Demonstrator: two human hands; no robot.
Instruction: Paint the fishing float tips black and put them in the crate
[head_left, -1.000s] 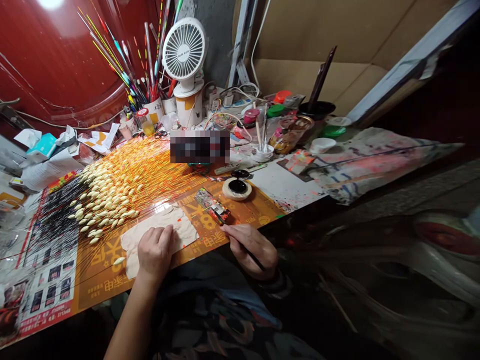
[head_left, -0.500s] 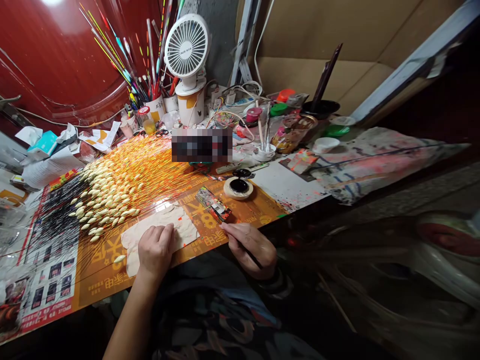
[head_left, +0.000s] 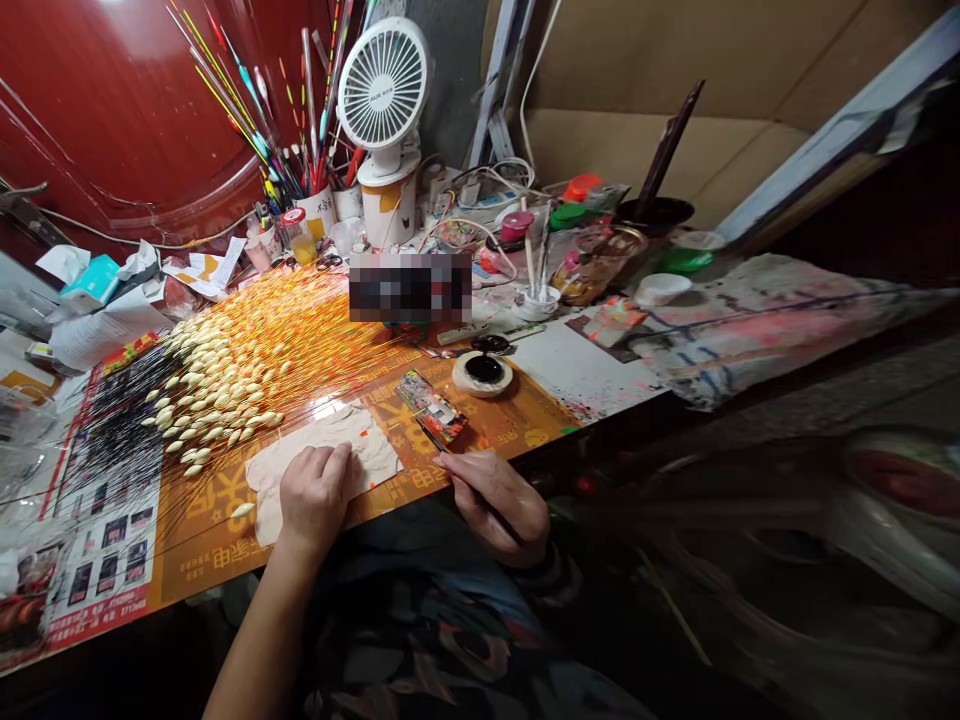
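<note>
My left hand point(head_left: 316, 492) is closed over the pale cloth point(head_left: 375, 455) at the table's front edge; what its fingers hold, if anything, is hidden. Just right of it, my right hand point(head_left: 499, 505) grips a thin dark brush point(head_left: 429, 436), whose tip points at a small paint-stained block point(head_left: 433, 405). Behind that block sits a round pale dish of black paint point(head_left: 484, 370). A single cream float body point(head_left: 242, 510) lies at the cloth's left edge. Many more cream float bodies point(head_left: 217, 400) with orange and black stems are spread over the left side.
A white fan point(head_left: 384, 90) stands at the back beside cups of coloured sticks. Paint pots, a brush cup point(head_left: 536, 302) and a white dish point(head_left: 662, 289) fill the back right. A stained cloth point(head_left: 780, 320) hangs over the right edge. A pixelated object lies behind the block.
The whole view has shifted slightly. My right hand has moved a little left relative to the block, with the brush's dark tip now showing beside it. My left hand stays on the cloth.
</note>
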